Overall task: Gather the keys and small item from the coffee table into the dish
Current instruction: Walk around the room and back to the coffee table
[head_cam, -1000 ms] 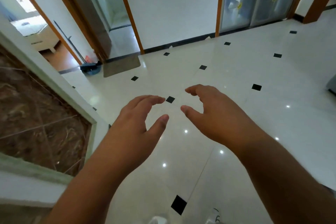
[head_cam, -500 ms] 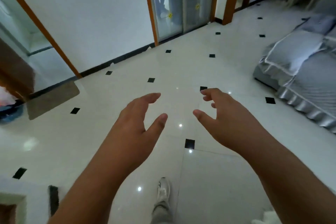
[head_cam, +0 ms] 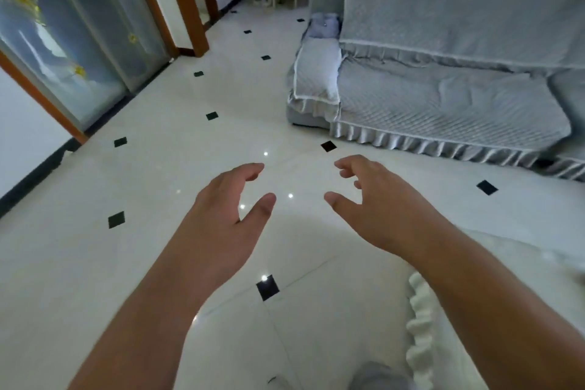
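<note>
1. Bare skin, nothing held: the left hand (head_cam: 221,215) is raised palm-down over the floor, fingers loosely curled and thumb spread wide.
2. The right hand (head_cam: 376,203) is held level with it, well apart, fingers half-bent and spread, likewise empty.
3. Glossy white floor tiles (head_cam: 158,168) with small black diamond insets are seen beneath both hands; ceiling lights are reflected as bright dots.
4. A grey quilted sofa cover (head_cam: 443,89) with a frilled hem is laid over a sofa at the upper right.
5. A white frilled cloth edge (head_cam: 421,326) is noted at the lower right.
6. Frosted glass doors (head_cam: 63,41) in brown wooden frames are recorded at the upper left.
7. Keys, small item, dish and coffee table: not in view; location cannot be told.
</note>
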{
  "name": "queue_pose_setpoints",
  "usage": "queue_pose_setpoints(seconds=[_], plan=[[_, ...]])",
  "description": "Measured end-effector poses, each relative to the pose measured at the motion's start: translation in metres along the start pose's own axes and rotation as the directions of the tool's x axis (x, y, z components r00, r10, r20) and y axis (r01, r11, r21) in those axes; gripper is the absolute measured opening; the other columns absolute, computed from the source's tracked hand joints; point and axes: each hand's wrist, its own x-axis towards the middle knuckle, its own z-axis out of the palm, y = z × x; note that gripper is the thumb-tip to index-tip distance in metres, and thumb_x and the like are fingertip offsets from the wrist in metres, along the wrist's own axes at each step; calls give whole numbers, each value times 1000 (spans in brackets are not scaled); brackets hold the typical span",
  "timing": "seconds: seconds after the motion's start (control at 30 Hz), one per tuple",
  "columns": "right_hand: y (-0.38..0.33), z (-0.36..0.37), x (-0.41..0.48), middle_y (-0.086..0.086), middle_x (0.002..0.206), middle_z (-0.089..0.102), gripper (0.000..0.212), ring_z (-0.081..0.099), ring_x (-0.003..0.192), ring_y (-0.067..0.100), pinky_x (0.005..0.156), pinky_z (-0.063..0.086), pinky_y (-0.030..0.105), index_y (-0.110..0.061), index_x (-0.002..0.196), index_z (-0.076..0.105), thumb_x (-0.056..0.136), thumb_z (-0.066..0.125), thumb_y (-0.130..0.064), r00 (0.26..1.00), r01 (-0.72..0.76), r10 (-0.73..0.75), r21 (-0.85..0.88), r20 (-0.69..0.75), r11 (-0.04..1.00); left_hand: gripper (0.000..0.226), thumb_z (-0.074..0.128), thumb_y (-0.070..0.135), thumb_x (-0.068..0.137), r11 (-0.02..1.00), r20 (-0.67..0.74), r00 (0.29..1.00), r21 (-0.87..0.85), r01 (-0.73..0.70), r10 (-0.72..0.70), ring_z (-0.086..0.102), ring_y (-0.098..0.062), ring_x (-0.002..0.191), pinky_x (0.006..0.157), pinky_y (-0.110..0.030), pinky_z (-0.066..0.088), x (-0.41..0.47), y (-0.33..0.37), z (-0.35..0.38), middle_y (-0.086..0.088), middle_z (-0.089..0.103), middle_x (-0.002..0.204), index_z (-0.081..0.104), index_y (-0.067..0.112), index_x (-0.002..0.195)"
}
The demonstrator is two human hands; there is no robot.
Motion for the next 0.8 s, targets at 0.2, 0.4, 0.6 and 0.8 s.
queue_pose_setpoints(seconds=[0.2, 0.4, 0.6, 0.8], plan=[[31, -26, 14, -18, 135, 49, 55, 54, 112, 7, 87, 46, 34, -37, 137, 38, 88, 53, -57, 971, -215, 215, 12, -101, 977, 46, 45, 60, 88, 986, 182, 970, -66, -153, 163, 30, 18, 122, 92, -21, 33, 62, 22, 27, 41, 37, 130, 33, 59, 132], [63, -38, 75, -20, 134, 49, 53, 53, 113, 6, 87, 46, 34, -38, 135, 40, 88, 53, -57, 955, -248, 257, 78, -148, 966, 45, 45, 59, 89, 986, 210, 963, -46, -161, 167, 30, 17, 121, 87, -17, 32, 126, 31, 43, 44, 35, 129, 32, 61, 131], [77, -39, 162, -21, 133, 50, 51, 54, 110, 4, 86, 45, 32, -38, 135, 40, 89, 53, -56, 984, -142, 154, 134, -85, 981, 45, 45, 63, 86, 997, 154, 985, -11, -78, 79, 29, 29, 108, 85, -17, 32, 190, 42, 49, 47, 34, 127, 33, 63, 129], [98, -69, 230, -21, 133, 50, 52, 52, 115, 3, 85, 43, 30, -37, 135, 40, 89, 53, -57, 996, -52, 59, 101, -70, 994, 45, 45, 61, 87, 996, 89, 992, -6, -91, 91, 29, 28, 107, 82, -13, 32, 247, 65, 73, 46, 35, 128, 33, 62, 131]])
